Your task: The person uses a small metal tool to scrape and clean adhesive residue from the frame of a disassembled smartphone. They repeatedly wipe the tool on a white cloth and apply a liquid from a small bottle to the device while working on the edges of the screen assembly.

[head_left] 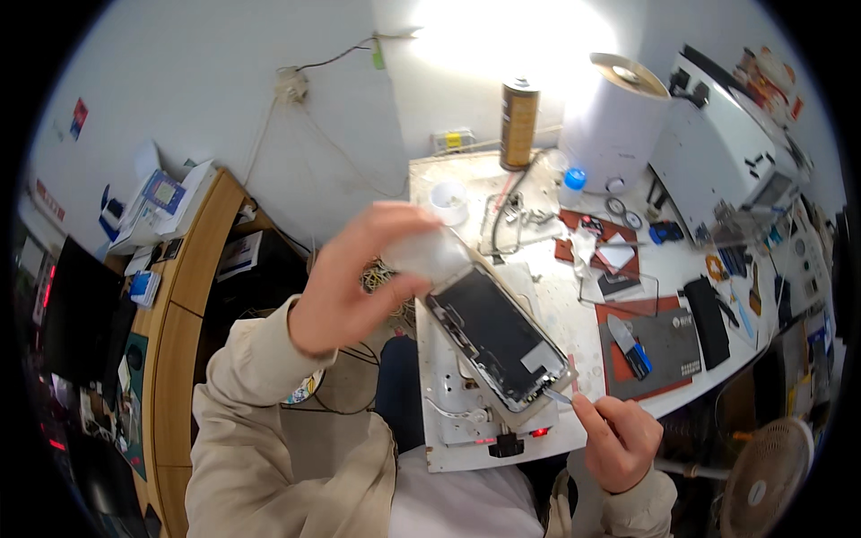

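Note:
An opened phone screen assembly (493,332) lies slantwise on the small work platform (442,426), its dark back and metal parts facing up. My left hand (354,278), blurred by motion, is curled around a whitish translucent thing (429,256) above the phone's far left corner. What that thing is, I cannot make out. Closed in a pinch, my right hand (621,439) holds a thin metal tool (558,395). The tool's tip reaches the phone's near right corner, by its small metal parts. My right fingers hide the tool's rear part.
A brown spray can (518,124), white cylindrical appliance (613,121), white cup (448,203) and blue-capped bottle (572,184) stand behind. Rightward lie a dark mat (668,345), blue-handled knife (630,347) and black pouch (707,321). A fan (767,480) stands near right, a wooden desk (184,309) left.

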Tool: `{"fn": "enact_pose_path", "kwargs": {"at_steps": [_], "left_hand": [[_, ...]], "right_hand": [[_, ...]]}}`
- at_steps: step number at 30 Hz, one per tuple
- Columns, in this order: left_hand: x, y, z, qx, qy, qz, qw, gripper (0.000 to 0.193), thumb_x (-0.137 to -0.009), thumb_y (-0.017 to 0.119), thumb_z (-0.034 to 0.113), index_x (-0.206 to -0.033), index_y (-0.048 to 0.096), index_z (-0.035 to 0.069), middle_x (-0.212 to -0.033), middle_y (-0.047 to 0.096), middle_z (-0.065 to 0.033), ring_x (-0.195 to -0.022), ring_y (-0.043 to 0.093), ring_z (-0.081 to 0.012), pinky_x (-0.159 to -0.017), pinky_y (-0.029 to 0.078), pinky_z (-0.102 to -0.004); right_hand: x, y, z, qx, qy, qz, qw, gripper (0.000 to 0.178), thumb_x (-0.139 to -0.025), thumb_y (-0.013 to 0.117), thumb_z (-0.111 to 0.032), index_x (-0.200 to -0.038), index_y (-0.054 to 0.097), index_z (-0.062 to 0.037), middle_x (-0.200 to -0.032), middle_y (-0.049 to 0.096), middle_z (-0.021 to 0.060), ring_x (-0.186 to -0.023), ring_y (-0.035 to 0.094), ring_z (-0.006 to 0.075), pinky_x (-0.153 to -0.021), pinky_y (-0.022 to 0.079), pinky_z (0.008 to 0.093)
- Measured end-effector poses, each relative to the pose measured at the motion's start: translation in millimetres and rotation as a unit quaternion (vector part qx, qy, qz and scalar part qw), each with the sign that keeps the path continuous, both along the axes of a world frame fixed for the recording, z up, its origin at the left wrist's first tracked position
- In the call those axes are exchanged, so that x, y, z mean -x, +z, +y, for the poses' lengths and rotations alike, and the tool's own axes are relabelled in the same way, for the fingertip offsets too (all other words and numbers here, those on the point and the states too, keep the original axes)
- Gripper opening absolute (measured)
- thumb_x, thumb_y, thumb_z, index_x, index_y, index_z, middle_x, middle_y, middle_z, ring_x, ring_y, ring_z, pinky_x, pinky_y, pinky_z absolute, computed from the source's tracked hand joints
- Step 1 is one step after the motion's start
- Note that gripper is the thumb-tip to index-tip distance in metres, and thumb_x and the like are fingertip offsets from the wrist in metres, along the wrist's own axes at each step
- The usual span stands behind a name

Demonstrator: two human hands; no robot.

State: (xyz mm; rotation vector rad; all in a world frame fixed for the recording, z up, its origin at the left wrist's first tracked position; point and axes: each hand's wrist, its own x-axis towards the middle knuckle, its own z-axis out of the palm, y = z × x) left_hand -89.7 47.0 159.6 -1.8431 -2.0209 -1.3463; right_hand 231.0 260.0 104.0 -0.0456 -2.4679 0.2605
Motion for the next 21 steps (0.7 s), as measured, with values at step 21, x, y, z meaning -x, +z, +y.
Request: {"fn": "enact_pose_path", "kwargs": {"at_steps": [21], "left_hand": [[83.3,-199.9,29.4,-0.036,0.028,-0.369,0.928,0.053,-0.102,0.068,-0.006,-0.151,0.05,0.0,-0.147,0.065,-0.0152,-0.141,0.062,-0.025,-0.121,0.049,-0.0416]], "right_hand": [[-3.2,3.9,3.5,0.054,0.019,-0.026,0.998,0.05,-0.073,0.073,0.012,-0.119,0.085,-0.0042,-0.09,0.067,0.0077,-0.067,0.064,0.0234,-0.057,0.05,0.0347]]}}
